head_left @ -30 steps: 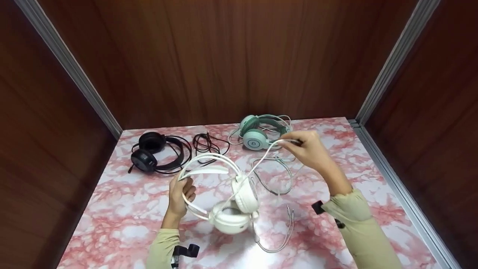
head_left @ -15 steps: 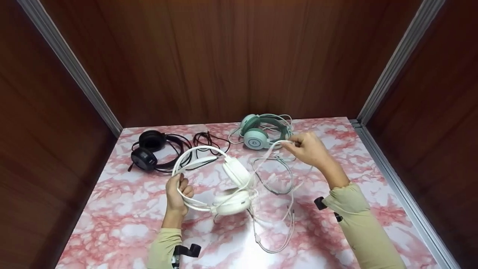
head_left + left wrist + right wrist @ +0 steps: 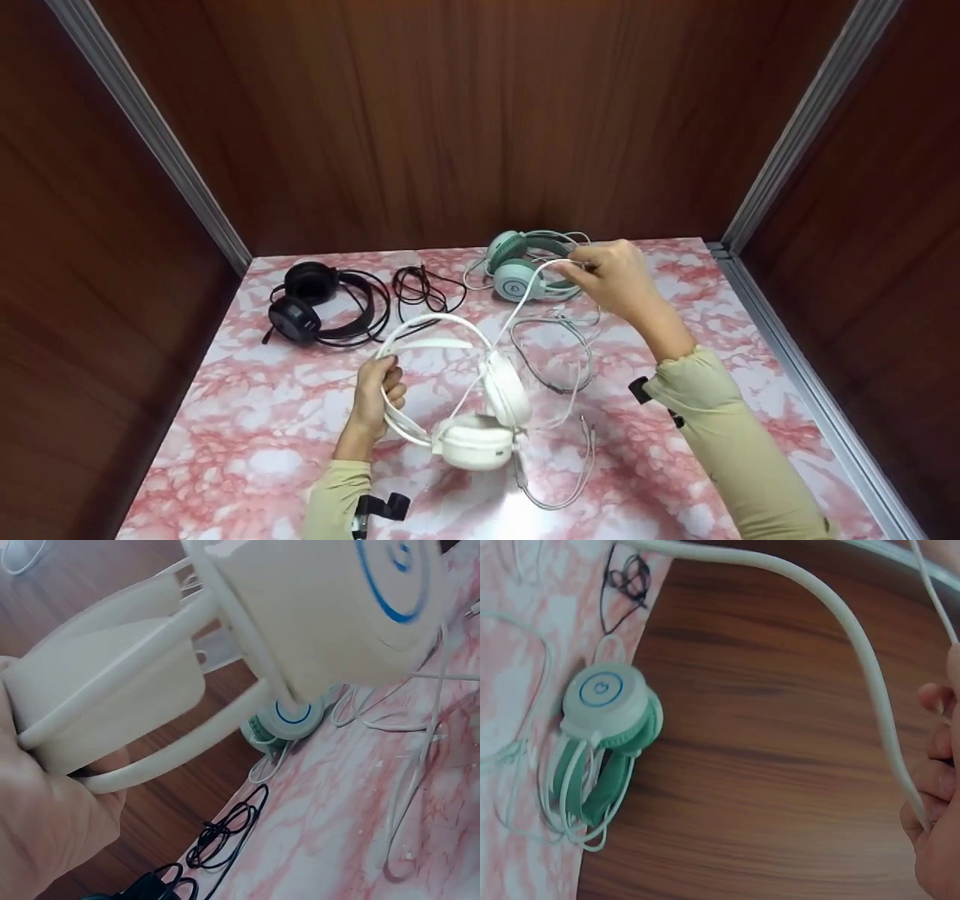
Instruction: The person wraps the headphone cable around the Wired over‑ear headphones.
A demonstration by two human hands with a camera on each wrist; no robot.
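White headphones (image 3: 474,442) are held up above the table. My left hand (image 3: 377,394) grips their headband (image 3: 150,750) on the left, and the ear cups hang to the right. Farther back and higher, my right hand (image 3: 616,279) pinches a white cable (image 3: 523,304) that curves down to the headphones. In the right wrist view the cable (image 3: 855,630) bends in an arc into my curled fingers (image 3: 934,780). Part of the cable crosses the ear cups. Green and white headphones (image 3: 517,281) lie at the back, beside and below my right hand.
Black headphones (image 3: 295,319) lie on the pink marbled table (image 3: 247,420) at the back left, with their coiled black cable (image 3: 424,289) alongside. Loose pale cables (image 3: 551,386) spread over the right middle. Brown panels (image 3: 480,120) enclose the back and sides.
The white headphones swung up and left, then back right and down, with the left hand shifting slightly right. The right hand has risen a little with the cable.
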